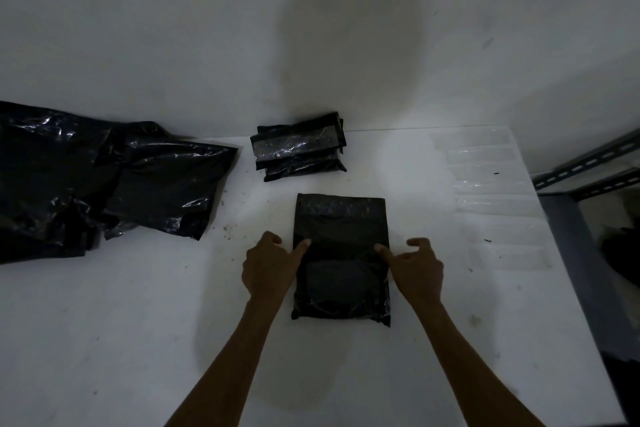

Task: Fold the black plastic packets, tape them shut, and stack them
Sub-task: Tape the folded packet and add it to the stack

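Dim white table (138, 340), bare wall behind. Left hand (270, 267) and right hand (415, 270) flank the packet (341, 218) at table centre, one straight forefinger each pressing its top, nothing gripped. I judge it light, slick, limp film over a soft lump, so I'd take the far flap by its corners. Taped stack (299, 146) at 12 o'clock, loose bags (104, 177) at 9, tape strips (495, 184) at 2.

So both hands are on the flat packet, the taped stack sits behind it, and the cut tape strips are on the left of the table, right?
No: the head view shows the tape strips on the right of the table; loose black bags lie on the left. The rest holds.
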Tool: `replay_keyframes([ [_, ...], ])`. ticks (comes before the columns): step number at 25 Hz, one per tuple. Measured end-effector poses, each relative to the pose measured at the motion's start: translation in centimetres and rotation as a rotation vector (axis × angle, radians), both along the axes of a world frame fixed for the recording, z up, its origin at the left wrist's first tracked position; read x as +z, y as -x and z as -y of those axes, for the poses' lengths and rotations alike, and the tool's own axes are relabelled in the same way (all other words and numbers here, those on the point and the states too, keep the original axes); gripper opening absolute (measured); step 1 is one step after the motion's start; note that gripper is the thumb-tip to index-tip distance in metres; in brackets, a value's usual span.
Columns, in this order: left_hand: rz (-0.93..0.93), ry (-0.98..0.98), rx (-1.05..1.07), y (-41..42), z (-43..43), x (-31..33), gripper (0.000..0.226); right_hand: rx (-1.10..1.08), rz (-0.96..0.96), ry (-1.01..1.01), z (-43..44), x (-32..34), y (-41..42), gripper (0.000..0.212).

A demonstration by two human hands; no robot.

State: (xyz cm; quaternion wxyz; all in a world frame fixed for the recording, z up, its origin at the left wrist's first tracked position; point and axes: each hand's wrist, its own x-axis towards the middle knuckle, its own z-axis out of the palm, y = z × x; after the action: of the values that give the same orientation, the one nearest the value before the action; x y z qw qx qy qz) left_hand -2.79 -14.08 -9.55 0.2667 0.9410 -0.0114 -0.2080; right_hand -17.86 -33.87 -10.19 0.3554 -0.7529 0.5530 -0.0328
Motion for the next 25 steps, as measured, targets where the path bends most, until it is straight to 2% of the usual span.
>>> replay_keyframes([
  [2, -0.162, 0.022, 0.065, -0.1, -0.1, -0.3, 0.079, -0.065, -0.032, -0.136, -0.4, 0.2, -0.2, 0.078],
  [6, -0.276, 0.155, 0.111, -0.6, 0.3, -1.0, 0.070, -0.135, 0.009, -0.250, -0.6, -0.4, -0.9, 0.070],
  [10, -0.376, 0.318, 0.119, -0.8, 0.2, -1.2, 0.051, -0.136, 0.157, -0.423, 0.1, -0.9, -0.7, 0.037],
  [13, -0.382, 0.367, 0.081, -0.8, 0.1, -1.2, 0.030, -0.064, 0.207, -0.422, 0.4, -1.0, -0.4, 0.020],
  [15, -0.373, 0.386, 0.064, -0.8, 0.0, -1.1, 0.028, -0.028, 0.252, -0.431, 0.4, -0.8, -0.4, 0.025],
  [20, -0.457, 0.432, 0.141, -1.3, -0.1, -1.4, 0.044, 0.050, 0.279, -0.528, 0.5, -0.9, -0.2, 0.048],
  [25, -0.385, 0.423, 0.082, -1.1, -0.5, -2.1, 0.045, 0.022, 0.289, -0.509, 0.5, -1.1, 0.2, 0.045],
])
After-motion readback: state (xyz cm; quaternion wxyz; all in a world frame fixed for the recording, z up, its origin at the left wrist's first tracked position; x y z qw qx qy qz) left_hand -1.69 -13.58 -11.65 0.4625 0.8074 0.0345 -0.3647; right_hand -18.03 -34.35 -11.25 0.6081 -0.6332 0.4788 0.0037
